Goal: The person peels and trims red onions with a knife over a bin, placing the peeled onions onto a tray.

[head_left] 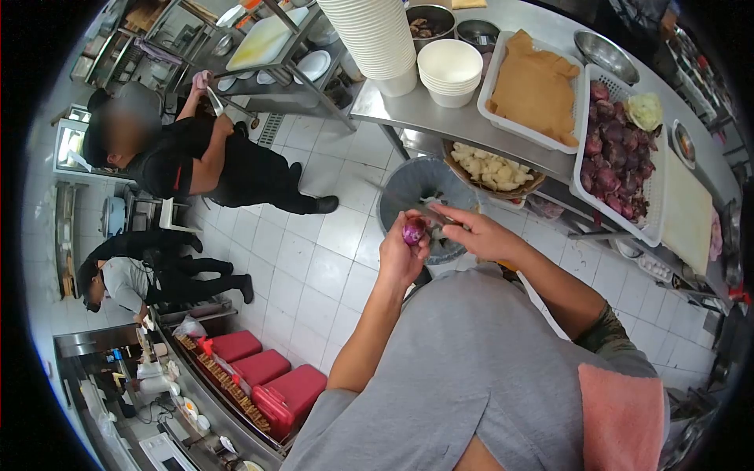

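My left hand (402, 255) is closed around a red onion (414, 230), whose shiny purple skin faces up. Close beside it, my right hand (483, 238) grips a small knife (433, 215), its blade pointing toward the onion; the handle is mostly hidden by the fingers. Both hands are over a large grey bin (385, 206) with scraps inside. To the right, a white plastic basket (582, 169) on the steel table is filled with red onions (616, 153), and a pale cut vegetable (644, 112) lies at its corner.
Along the steel table (369, 104) stand stacked white bowls (450, 71), a tray with brown paper (534, 86) and a cutting board (687, 208). Cauliflower-like pieces (491, 166) sit below. Two people (212, 161) work at left, one holding a knife. Red containers (289, 396) line the lower left.
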The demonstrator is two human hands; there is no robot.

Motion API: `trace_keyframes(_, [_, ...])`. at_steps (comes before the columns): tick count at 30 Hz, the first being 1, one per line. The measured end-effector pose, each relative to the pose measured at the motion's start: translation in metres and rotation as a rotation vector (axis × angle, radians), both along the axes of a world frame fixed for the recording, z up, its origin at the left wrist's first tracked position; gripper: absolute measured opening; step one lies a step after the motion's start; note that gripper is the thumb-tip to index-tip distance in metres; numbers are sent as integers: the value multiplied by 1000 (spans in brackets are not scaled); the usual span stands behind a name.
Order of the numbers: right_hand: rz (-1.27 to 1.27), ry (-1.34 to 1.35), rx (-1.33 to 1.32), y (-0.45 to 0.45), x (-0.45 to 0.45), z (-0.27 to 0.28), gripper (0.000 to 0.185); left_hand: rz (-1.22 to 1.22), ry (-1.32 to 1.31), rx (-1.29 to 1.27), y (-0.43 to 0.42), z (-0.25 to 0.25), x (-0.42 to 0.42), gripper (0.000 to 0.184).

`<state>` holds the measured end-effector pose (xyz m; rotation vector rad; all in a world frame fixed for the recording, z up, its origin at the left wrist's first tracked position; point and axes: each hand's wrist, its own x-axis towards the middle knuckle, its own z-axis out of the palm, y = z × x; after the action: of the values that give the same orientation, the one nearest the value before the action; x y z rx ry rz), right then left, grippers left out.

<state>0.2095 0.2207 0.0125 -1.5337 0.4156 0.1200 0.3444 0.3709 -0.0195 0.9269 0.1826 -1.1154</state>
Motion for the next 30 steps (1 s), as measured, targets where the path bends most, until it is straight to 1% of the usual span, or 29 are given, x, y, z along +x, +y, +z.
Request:
trace_keyframes(2, [69, -104, -249, 1, -4, -15, 65, 5, -3, 35, 1, -8, 5, 32])
trace_keyframes(5, [113, -202, -276, 11, -3, -3, 71, 41, -57, 24, -1, -21, 7, 28])
trace_keyframes(7, [89, -263, -340, 16, 1, -3, 71, 55, -116, 7, -2, -18, 4, 26])
trace_keyframes(8, [77, -293, -371, 18, 2, -4, 71, 86, -151, 32, -4, -16, 1, 28])
trace_keyframes(10, [77, -249, -400, 19, 2, -3, 69, 147, -222, 78, -13, -10, -6, 32])
trace_keyframes(11, [79, -228, -414, 19, 2, -3, 68, 145, -239, 101, -14, -4, -7, 30])
trace_keyframes(13, [89, -147, -409, 19, 3, 8, 64, 136, -269, 146, -14, 6, -9, 26])
trace_keyframes(14, [96, -107, -406, 18, 4, 12, 62, 74, -316, 145, -12, 1, -7, 26])
trace_keyframes(16, [12, -194, -318, 15, 8, -6, 58, -45, -410, 144, -7, -9, -3, 27])
trace_keyframes(17, [-29, -238, -274, 14, 9, -15, 56, -48, -432, 154, -7, -9, -4, 28])
trace_keyframes(20, [-67, -166, 33, 7, 8, -5, 52, -43, -487, 163, -12, 3, -4, 29])
trace_keyframes(21, [-48, -117, 52, 5, 6, -1, 56, -35, -494, 150, -12, 4, -2, 30])
trace_keyframes(24, [57, -147, -135, 6, 2, -9, 63, -28, -454, 136, -11, 3, 2, 32])
trace_keyframes(28, [100, -167, -227, 14, 2, 1, 69, 13, -449, 99, -12, 0, -1, 37])
trace_keyframes(30, [83, -202, -288, 17, 3, -2, 71, 18, -560, 155, -10, -4, -2, 38])
